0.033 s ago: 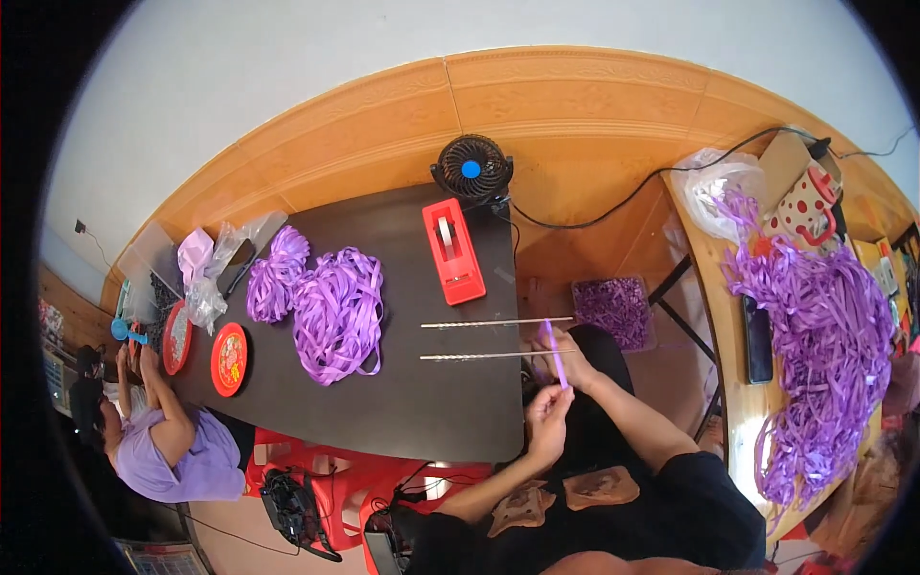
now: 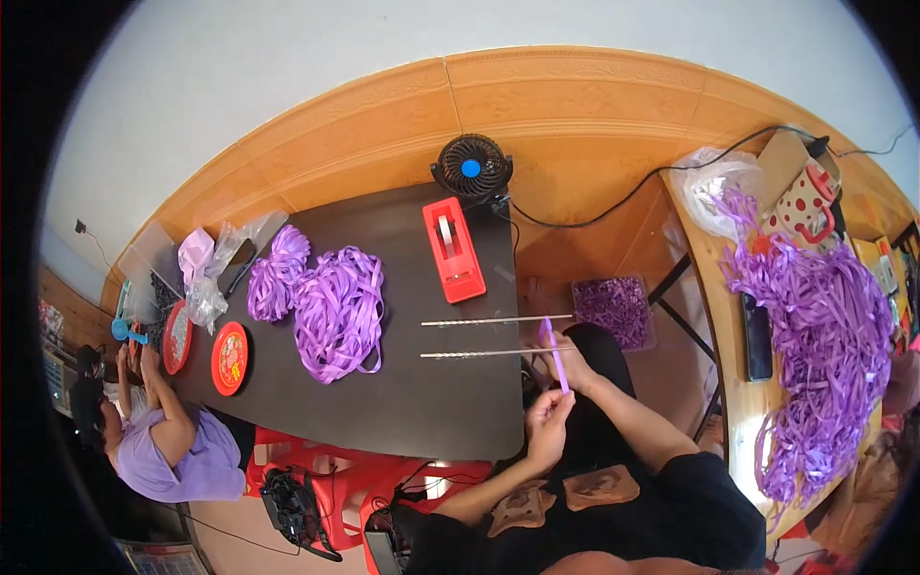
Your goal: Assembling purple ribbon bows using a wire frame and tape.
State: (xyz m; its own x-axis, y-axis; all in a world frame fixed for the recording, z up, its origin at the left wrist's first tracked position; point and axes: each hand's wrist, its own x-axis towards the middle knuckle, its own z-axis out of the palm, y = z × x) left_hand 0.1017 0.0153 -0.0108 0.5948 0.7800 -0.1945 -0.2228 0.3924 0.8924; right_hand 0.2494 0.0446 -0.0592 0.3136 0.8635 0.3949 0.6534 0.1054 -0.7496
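My left hand [image 2: 548, 424] is closed, pinching the lower end of a narrow purple ribbon [image 2: 559, 364] between thumb and finger. The strip runs up from there across the free ends of two thin rods [image 2: 489, 319]. Close beside those ends, my right hand [image 2: 575, 366] is curled at the ribbon, its fingers partly hidden behind strip and rod. Both rods lie side by side on the dark table [image 2: 431, 407] and jut past its right edge. Each has a twisted-looking stretch near its left end.
Purple ribbon coils [image 2: 337, 316] lie left, beyond a red tape dispenser [image 2: 453, 251] and a fan [image 2: 471, 168]. A side table holds a ribbon heap [image 2: 815, 355] and a phone [image 2: 757, 337]. A bin of purple pieces [image 2: 613, 311] stands below. Another person [image 2: 182, 450] sits far left by red plates [image 2: 229, 358].
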